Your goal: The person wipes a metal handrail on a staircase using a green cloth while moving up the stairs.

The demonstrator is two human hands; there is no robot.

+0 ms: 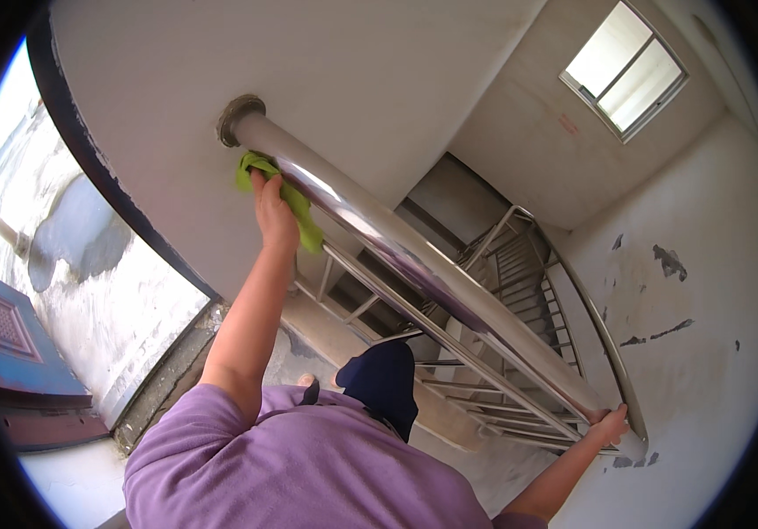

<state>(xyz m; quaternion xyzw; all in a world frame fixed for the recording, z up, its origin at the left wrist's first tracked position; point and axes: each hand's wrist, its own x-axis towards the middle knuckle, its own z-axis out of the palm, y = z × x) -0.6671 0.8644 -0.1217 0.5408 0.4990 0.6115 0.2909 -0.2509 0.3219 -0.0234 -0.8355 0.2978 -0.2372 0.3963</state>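
A thick polished metal handrail (379,218) runs slantwise across the view, from a round wall flange (241,120) at upper left down to the lower right. My left hand (275,208) holds a lime-green cloth (299,211) against the rail's near side, just below the flange. The cloth's lower end hangs down past my wrist. At the far lower right, my right hand (609,426) is wrapped around the rail close to its bend. Part of its fingers is hidden behind the tube.
Thinner metal balusters (418,324) stand beneath the handrail, and stairs with another railing (524,271) lie beyond. A window (625,71) is at upper right. The right wall (689,311) has peeling patches. At left are a doorway and a blue door (15,330).
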